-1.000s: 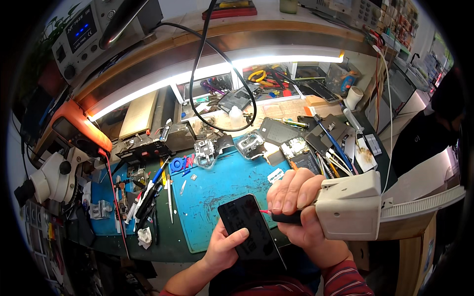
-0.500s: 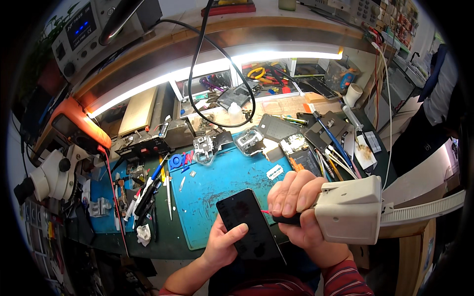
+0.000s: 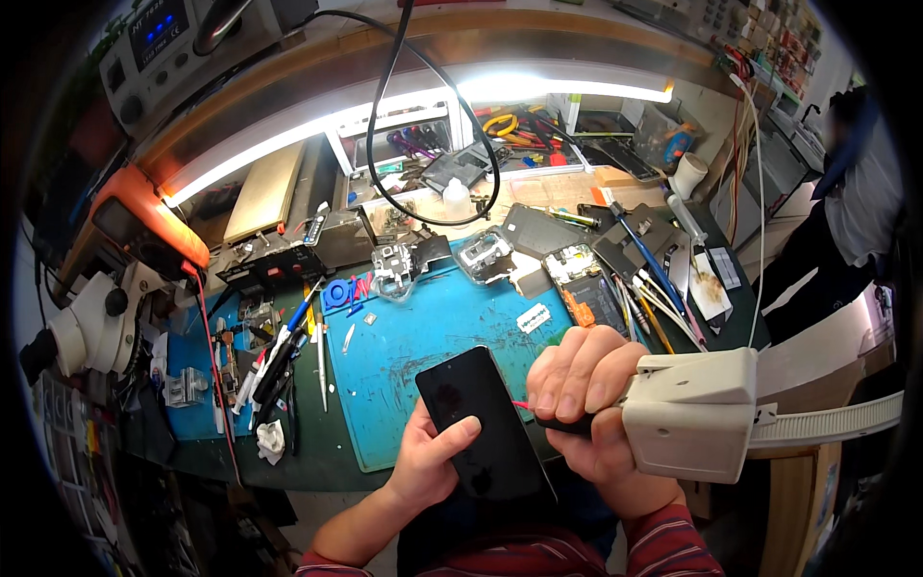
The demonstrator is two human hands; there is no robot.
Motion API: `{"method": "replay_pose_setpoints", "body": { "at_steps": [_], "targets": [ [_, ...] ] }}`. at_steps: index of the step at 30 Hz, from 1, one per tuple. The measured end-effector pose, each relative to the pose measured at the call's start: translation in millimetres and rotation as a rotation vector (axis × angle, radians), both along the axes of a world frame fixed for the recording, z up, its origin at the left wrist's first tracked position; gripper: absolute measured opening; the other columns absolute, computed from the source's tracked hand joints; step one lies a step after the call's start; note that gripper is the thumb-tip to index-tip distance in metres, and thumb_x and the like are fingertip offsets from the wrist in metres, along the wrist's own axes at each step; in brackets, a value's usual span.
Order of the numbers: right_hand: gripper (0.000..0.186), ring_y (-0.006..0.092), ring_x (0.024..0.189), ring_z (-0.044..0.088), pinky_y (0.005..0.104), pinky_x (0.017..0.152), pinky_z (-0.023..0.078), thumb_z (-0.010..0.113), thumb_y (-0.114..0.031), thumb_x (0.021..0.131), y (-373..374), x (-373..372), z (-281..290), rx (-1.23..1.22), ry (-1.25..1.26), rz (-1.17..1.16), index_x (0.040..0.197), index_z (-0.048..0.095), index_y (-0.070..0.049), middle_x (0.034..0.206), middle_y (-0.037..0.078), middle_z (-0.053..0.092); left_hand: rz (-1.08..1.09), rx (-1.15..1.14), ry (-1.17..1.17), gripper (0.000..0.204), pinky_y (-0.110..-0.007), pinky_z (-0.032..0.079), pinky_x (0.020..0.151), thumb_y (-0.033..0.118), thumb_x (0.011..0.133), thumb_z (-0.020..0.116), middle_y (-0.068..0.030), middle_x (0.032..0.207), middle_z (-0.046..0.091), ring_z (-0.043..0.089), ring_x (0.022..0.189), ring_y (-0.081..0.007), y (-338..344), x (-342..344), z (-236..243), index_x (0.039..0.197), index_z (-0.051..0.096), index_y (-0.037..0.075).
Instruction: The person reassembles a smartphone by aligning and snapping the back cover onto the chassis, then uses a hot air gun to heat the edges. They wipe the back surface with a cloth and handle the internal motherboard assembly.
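My left hand (image 3: 430, 454) grips a smartphone (image 3: 484, 423) by its left side, the thumb lying on its dark screen. The phone tilts over the near edge of a blue work mat (image 3: 394, 380). Just right of it, my right hand (image 3: 588, 404) is closed around a black-handled tool (image 3: 565, 424). A thin red tip or wire sticks out of the tool toward the phone, apparently close to its edge. Beside the right hand, a beige plastic housing (image 3: 689, 413) with a ribbed white strip hides part of the wrist; whether the hand touches it, I cannot tell.
A razor blade (image 3: 534, 317) and opened phone parts (image 3: 577, 288) lie on and behind the mat. Tweezers and pens (image 3: 284, 361) are at the left, near an orange multimeter (image 3: 144, 226). A black cable (image 3: 372, 144) loops overhead. Another person (image 3: 856, 202) stands at the right.
Within the picture, the bench and its things sit slightly higher and further left. The phone is a little higher, and the beige housing has shifted slightly right. Both grips stay the same.
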State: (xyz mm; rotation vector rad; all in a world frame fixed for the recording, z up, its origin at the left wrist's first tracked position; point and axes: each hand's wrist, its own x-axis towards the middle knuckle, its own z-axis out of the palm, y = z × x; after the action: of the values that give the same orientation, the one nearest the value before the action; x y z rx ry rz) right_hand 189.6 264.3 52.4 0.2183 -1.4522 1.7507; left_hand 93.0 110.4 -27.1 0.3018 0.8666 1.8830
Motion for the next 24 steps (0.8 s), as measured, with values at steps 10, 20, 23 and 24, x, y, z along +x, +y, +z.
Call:
{"method": "replay_pose_setpoints", "body": {
  "at_steps": [10,20,23,24],
  "targets": [
    [0.033,0.0131,0.076,0.053,0.0314,0.070,0.047,0.071,-0.037,0.093,-4.8,8.0,0.3,-0.002,-0.031,-0.034,0.092,0.046,-0.016,0.083,-0.001,0.049,-0.019,0.029,0.005,0.051,-0.038,0.052,0.097,0.003,0.093,0.062,-0.0098,0.127,0.060,0.061,0.114,-0.0201,1.7,-1.4,0.6,0.140,0.042,0.006],
    [0.033,0.0126,0.076,0.053,0.0301,0.069,0.048,0.073,-0.037,0.092,-10.4,12.7,0.4,-0.072,-0.017,-0.034,0.090,0.047,-0.016,0.083,-0.001,0.049,0.019,0.030,0.008,0.051,-0.038,0.052,0.097,0.002,0.093,0.062,-0.0098,0.129,0.059,0.061,0.115,-0.0205,4.4,-0.4,0.3,0.140,0.042,0.005],
    [0.033,0.0126,0.076,0.053,0.0299,0.069,0.048,0.073,-0.036,0.091,-12.1,13.8,-0.5,-0.107,-0.002,-0.022,0.090,0.048,-0.016,0.083,-0.001,0.050,0.008,0.026,0.022,0.049,-0.038,0.052,0.097,0.002,0.093,0.062,-0.0098,0.128,0.060,0.062,0.114,-0.0204,3.4,-3.1,-3.6,0.139,0.043,0.006],
    [0.033,0.0126,0.076,0.053,0.0300,0.069,0.048,0.074,-0.036,0.091,-12.2,14.3,-0.7,-0.105,0.000,-0.023,0.090,0.048,-0.016,0.083,-0.001,0.050,0.008,0.030,0.021,0.049,-0.038,0.052,0.097,0.002,0.093,0.062,-0.0097,0.128,0.060,0.062,0.114,-0.0204,3.2,-3.4,-4.3,0.138,0.044,0.006]
  ]
}}
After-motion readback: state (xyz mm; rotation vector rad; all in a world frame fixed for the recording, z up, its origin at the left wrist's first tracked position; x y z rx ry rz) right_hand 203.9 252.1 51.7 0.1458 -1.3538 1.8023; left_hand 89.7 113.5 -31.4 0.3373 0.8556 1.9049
